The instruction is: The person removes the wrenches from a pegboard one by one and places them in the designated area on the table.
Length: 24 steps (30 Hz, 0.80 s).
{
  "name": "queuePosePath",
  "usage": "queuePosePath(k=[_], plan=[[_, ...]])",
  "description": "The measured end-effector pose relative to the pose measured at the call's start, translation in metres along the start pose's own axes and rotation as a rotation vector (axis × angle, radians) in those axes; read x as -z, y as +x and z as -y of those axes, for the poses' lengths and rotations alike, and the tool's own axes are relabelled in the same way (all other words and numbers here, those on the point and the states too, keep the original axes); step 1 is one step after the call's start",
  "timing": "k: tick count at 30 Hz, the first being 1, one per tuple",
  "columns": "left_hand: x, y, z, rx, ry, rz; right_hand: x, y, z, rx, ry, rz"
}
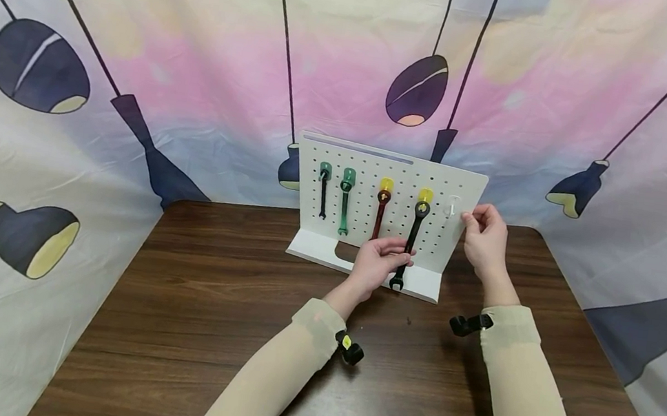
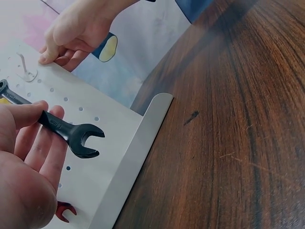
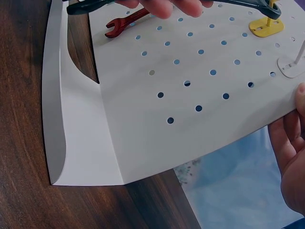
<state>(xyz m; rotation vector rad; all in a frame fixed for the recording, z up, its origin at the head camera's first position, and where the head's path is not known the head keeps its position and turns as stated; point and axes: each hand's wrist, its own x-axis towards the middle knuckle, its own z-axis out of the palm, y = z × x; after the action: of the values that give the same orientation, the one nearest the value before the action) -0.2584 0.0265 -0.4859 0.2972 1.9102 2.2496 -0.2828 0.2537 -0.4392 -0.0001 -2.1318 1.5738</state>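
Observation:
My left hand (image 1: 378, 263) pinches the black wrench (image 2: 59, 125) along its shaft between thumb and fingers. Its open end points down toward the base, while its ring end (image 1: 422, 209) is at a yellow hook (image 1: 425, 196) on the white pegboard (image 1: 370, 164). My right hand (image 1: 486, 237) grips the board's right edge between thumb and fingers, beside a bare white hook (image 1: 452, 206). Left of the black wrench hangs a red wrench (image 1: 381, 210) on another yellow hook. Farther left, a green wrench (image 1: 344, 206) and a small dark wrench (image 1: 323, 196) hang from green hooks.
The pegboard stands on its white base lip (image 1: 318, 251) toward the back of a brown wooden table (image 1: 203, 303). Behind it hangs a patterned cloth (image 1: 201, 67) with lamp pictures. Each wrist wears a small black camera (image 1: 470, 324).

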Motion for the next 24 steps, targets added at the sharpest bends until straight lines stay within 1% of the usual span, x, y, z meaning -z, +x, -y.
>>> queuePosePath(k=[4,8,13,24], plan=[[0.0001,-0.0021,-0.0020,0.004,0.005,0.001,-0.0002,0.0005,-0.0008,-0.010,-0.012,0.004],[0.0012,-0.0042,-0.0042,0.012,0.022,0.014,-0.0006,0.0009,0.0001,-0.025,-0.030,0.004],[0.0019,-0.0058,-0.0038,0.017,0.023,0.022,-0.0006,-0.0010,0.0016,-0.008,0.000,0.009],[0.0041,-0.0077,-0.0031,0.017,0.021,0.031,-0.0006,-0.0017,0.0006,-0.004,0.004,-0.005]])
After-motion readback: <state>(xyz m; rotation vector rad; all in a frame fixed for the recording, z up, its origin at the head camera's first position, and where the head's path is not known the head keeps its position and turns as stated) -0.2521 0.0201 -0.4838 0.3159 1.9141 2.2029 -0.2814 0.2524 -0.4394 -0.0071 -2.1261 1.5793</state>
